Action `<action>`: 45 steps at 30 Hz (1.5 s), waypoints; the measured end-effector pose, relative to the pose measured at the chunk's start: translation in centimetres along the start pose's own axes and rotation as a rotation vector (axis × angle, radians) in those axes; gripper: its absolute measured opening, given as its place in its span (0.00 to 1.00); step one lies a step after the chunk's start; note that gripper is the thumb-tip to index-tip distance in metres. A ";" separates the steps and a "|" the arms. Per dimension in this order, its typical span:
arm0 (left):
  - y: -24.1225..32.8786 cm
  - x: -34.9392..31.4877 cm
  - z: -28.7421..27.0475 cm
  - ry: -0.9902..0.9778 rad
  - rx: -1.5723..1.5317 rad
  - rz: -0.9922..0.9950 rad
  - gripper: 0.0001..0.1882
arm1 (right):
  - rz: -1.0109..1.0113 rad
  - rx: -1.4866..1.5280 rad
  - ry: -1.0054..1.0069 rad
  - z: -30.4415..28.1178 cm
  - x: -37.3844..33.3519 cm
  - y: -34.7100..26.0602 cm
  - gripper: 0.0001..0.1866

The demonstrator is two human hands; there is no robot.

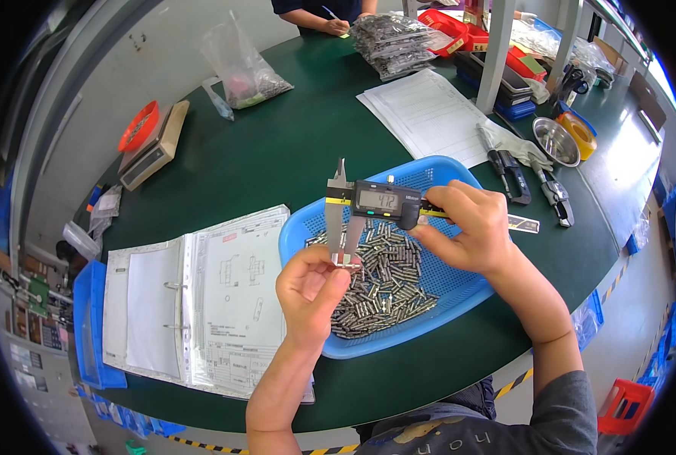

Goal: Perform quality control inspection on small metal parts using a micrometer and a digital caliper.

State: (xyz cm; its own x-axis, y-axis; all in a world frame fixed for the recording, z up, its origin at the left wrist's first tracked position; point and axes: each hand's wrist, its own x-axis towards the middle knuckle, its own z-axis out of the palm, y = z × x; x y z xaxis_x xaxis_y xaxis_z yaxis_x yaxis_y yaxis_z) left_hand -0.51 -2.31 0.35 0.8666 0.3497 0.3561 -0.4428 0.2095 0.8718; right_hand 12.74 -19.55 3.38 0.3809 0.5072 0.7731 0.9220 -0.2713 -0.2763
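Note:
My right hand (471, 227) is closed round the body of a digital caliper (387, 200), thumb underneath and fingers on top. The caliper lies level above a blue plastic basket (459, 298), its jaws pointing down toward me. Between thumb and fingertips, my left hand (308, 292) pinches a small metal pin (345, 262) at the tips of the jaws. Whether both jaws touch the pin is too small to tell. Many similar shiny metal pins (383, 292) lie heaped in the basket below.
Left of the basket lies an open binder (235, 292) with a part drawing. A scale (156, 148) with a red dish stands far left. Papers (425, 114), more measuring tools (516, 178) and a metal bowl (556, 141) are at right. Bagged parts (391, 45) sit before another person (323, 19).

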 end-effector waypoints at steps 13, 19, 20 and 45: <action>0.2 0.1 0.4 -0.006 0.016 -0.008 0.06 | -0.025 0.003 -0.035 -0.3 0.2 0.1 0.15; 0.2 0.1 0.4 0.021 -0.016 0.032 0.06 | -0.033 0.051 -0.046 -0.1 0.2 -0.1 0.16; 0.2 0.1 0.4 0.039 -0.047 0.049 0.06 | -0.013 0.058 -0.049 -0.1 0.1 -0.1 0.16; 0.2 0.3 0.1 0.022 -0.049 0.051 0.07 | 0.002 -0.011 -0.037 -0.4 0.0 0.3 0.15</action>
State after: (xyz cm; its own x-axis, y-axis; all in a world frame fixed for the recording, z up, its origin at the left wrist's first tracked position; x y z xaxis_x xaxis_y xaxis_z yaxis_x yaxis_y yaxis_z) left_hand -0.31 -2.25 0.71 0.8375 0.3806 0.3922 -0.4977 0.2347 0.8350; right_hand 12.98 -19.98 3.50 0.3855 0.5368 0.7505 0.9204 -0.2815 -0.2714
